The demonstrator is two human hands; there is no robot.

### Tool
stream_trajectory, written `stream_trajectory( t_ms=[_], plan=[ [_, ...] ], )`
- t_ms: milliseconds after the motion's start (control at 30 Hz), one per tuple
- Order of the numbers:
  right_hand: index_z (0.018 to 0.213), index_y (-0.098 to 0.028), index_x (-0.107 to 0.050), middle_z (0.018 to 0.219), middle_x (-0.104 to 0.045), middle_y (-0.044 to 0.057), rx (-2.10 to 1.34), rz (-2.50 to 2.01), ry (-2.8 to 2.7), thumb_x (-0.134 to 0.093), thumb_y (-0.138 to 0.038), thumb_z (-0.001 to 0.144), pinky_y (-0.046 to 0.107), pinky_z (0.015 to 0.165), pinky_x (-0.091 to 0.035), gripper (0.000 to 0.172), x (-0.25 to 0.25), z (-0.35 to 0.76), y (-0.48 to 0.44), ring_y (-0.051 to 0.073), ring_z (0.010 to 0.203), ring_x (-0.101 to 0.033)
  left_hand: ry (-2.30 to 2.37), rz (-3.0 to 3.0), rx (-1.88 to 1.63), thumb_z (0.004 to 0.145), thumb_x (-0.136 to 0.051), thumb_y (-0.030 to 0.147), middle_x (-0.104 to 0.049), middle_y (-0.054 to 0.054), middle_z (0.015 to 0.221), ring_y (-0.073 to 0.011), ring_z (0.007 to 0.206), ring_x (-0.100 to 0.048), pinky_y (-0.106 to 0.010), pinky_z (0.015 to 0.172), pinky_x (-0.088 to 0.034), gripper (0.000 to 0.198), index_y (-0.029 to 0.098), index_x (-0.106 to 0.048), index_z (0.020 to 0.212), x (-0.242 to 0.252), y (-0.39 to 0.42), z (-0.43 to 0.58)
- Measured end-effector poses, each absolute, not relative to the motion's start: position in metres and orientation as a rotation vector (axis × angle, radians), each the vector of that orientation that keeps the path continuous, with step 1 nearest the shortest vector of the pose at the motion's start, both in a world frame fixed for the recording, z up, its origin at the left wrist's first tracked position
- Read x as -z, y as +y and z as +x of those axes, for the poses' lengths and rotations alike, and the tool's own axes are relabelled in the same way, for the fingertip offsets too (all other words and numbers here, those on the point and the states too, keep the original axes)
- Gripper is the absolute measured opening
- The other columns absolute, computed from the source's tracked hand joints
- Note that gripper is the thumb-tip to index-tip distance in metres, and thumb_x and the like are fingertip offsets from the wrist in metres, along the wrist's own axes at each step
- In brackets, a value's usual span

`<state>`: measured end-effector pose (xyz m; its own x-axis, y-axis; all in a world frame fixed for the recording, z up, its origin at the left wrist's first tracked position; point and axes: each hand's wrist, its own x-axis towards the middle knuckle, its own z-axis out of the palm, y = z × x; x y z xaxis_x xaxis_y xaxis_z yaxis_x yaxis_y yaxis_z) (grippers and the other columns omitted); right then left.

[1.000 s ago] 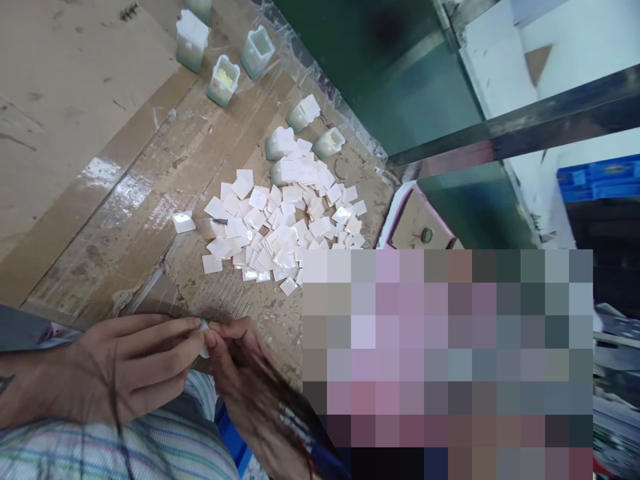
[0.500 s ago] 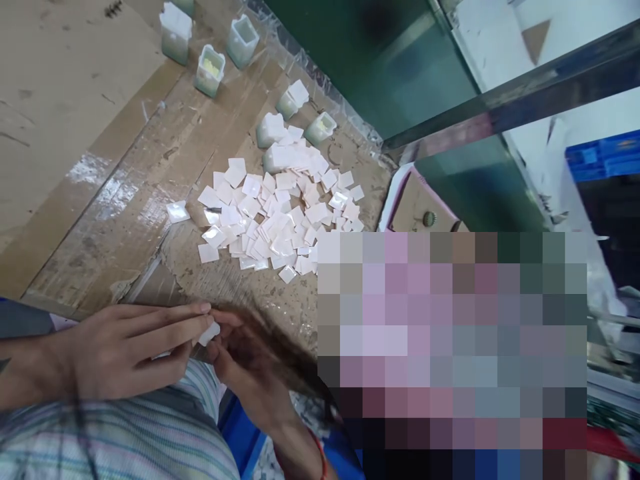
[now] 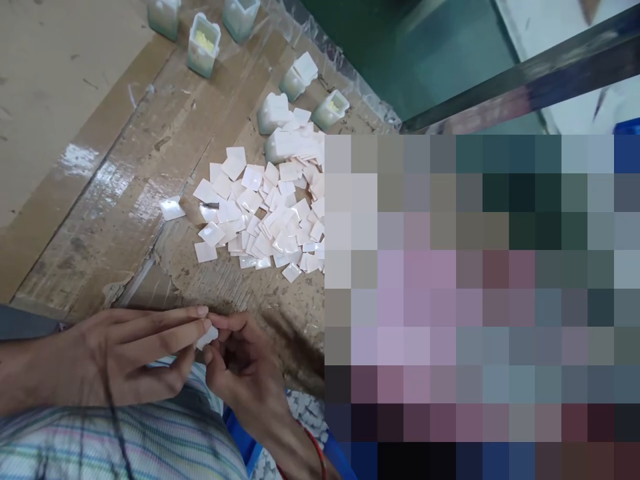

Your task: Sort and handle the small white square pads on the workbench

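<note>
A small white piece (image 3: 207, 338) shows between the fingertips of both hands at the table's near edge; its exact kind is partly hidden. My left hand (image 3: 143, 350) comes from the left, fingers long and close together, and grips the piece with its tips and thumb. From the lower right, my right hand (image 3: 250, 363) pinches the other side of it, fingers curled. Beyond the hands lies a loose pile of thin white square pieces (image 3: 265, 233), some glossy. One square (image 3: 173, 208) lies apart on the left.
Several small translucent containers stand farther back, one tub (image 3: 203, 45) holding yellowish bits and another (image 3: 333, 110) beside the pile. Brown taped cardboard (image 3: 100, 173) covers the table. A green panel (image 3: 425, 60) rises behind. A blurred block hides the right side.
The view has shifted, so the containers sit higher in the picture and the blurred block covers more of the pile. Both hands keep their hold on the small white piece.
</note>
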<state>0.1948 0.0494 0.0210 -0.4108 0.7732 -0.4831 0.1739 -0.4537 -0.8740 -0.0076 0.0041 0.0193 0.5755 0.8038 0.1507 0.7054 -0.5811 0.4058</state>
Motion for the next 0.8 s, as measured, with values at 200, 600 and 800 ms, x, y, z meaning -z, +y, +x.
stream_trajectory(
  t_ms=[200,600,800],
  plan=[
    [0.099,-0.028,-0.063,0.071,-0.056,-0.008,-2.01,-1.339,-1.235,-0.065,-0.015,0.076,0.017,0.052,-0.037,0.027,-0.033,0.192,0.059,0.006,0.057,-0.05,1.073,2.4,-0.761,0.102,-0.044,0.013,-0.06,-0.004,0.14,-0.0152,0.148,-0.031,-0.024,0.121,-0.028,0.029,0.022,-0.067,0.117,-0.013,0.014,-0.017],
    [0.094,-0.029,-0.067,0.069,-0.055,-0.008,-2.203,-1.197,-0.905,-0.074,-0.02,0.075,0.014,0.047,-0.037,0.022,-0.021,0.194,0.058,0.003,0.05,-0.044,1.091,2.368,-0.697,0.102,-0.041,0.009,-0.049,-0.003,0.149,-0.0189,0.147,-0.032,-0.027,0.122,-0.028,0.034,0.021,-0.06,0.127,-0.017,0.008,-0.016],
    [0.096,-0.03,-0.067,0.066,-0.055,-0.008,-2.265,-1.189,-0.769,-0.071,-0.034,0.085,0.014,0.039,-0.034,0.012,-0.02,0.195,0.058,0.003,0.043,-0.037,1.062,2.329,-0.811,0.102,-0.036,0.007,-0.054,-0.006,0.142,-0.0202,0.146,-0.034,-0.03,0.123,-0.028,0.031,0.015,-0.06,0.121,-0.016,0.012,-0.013]
  ],
)
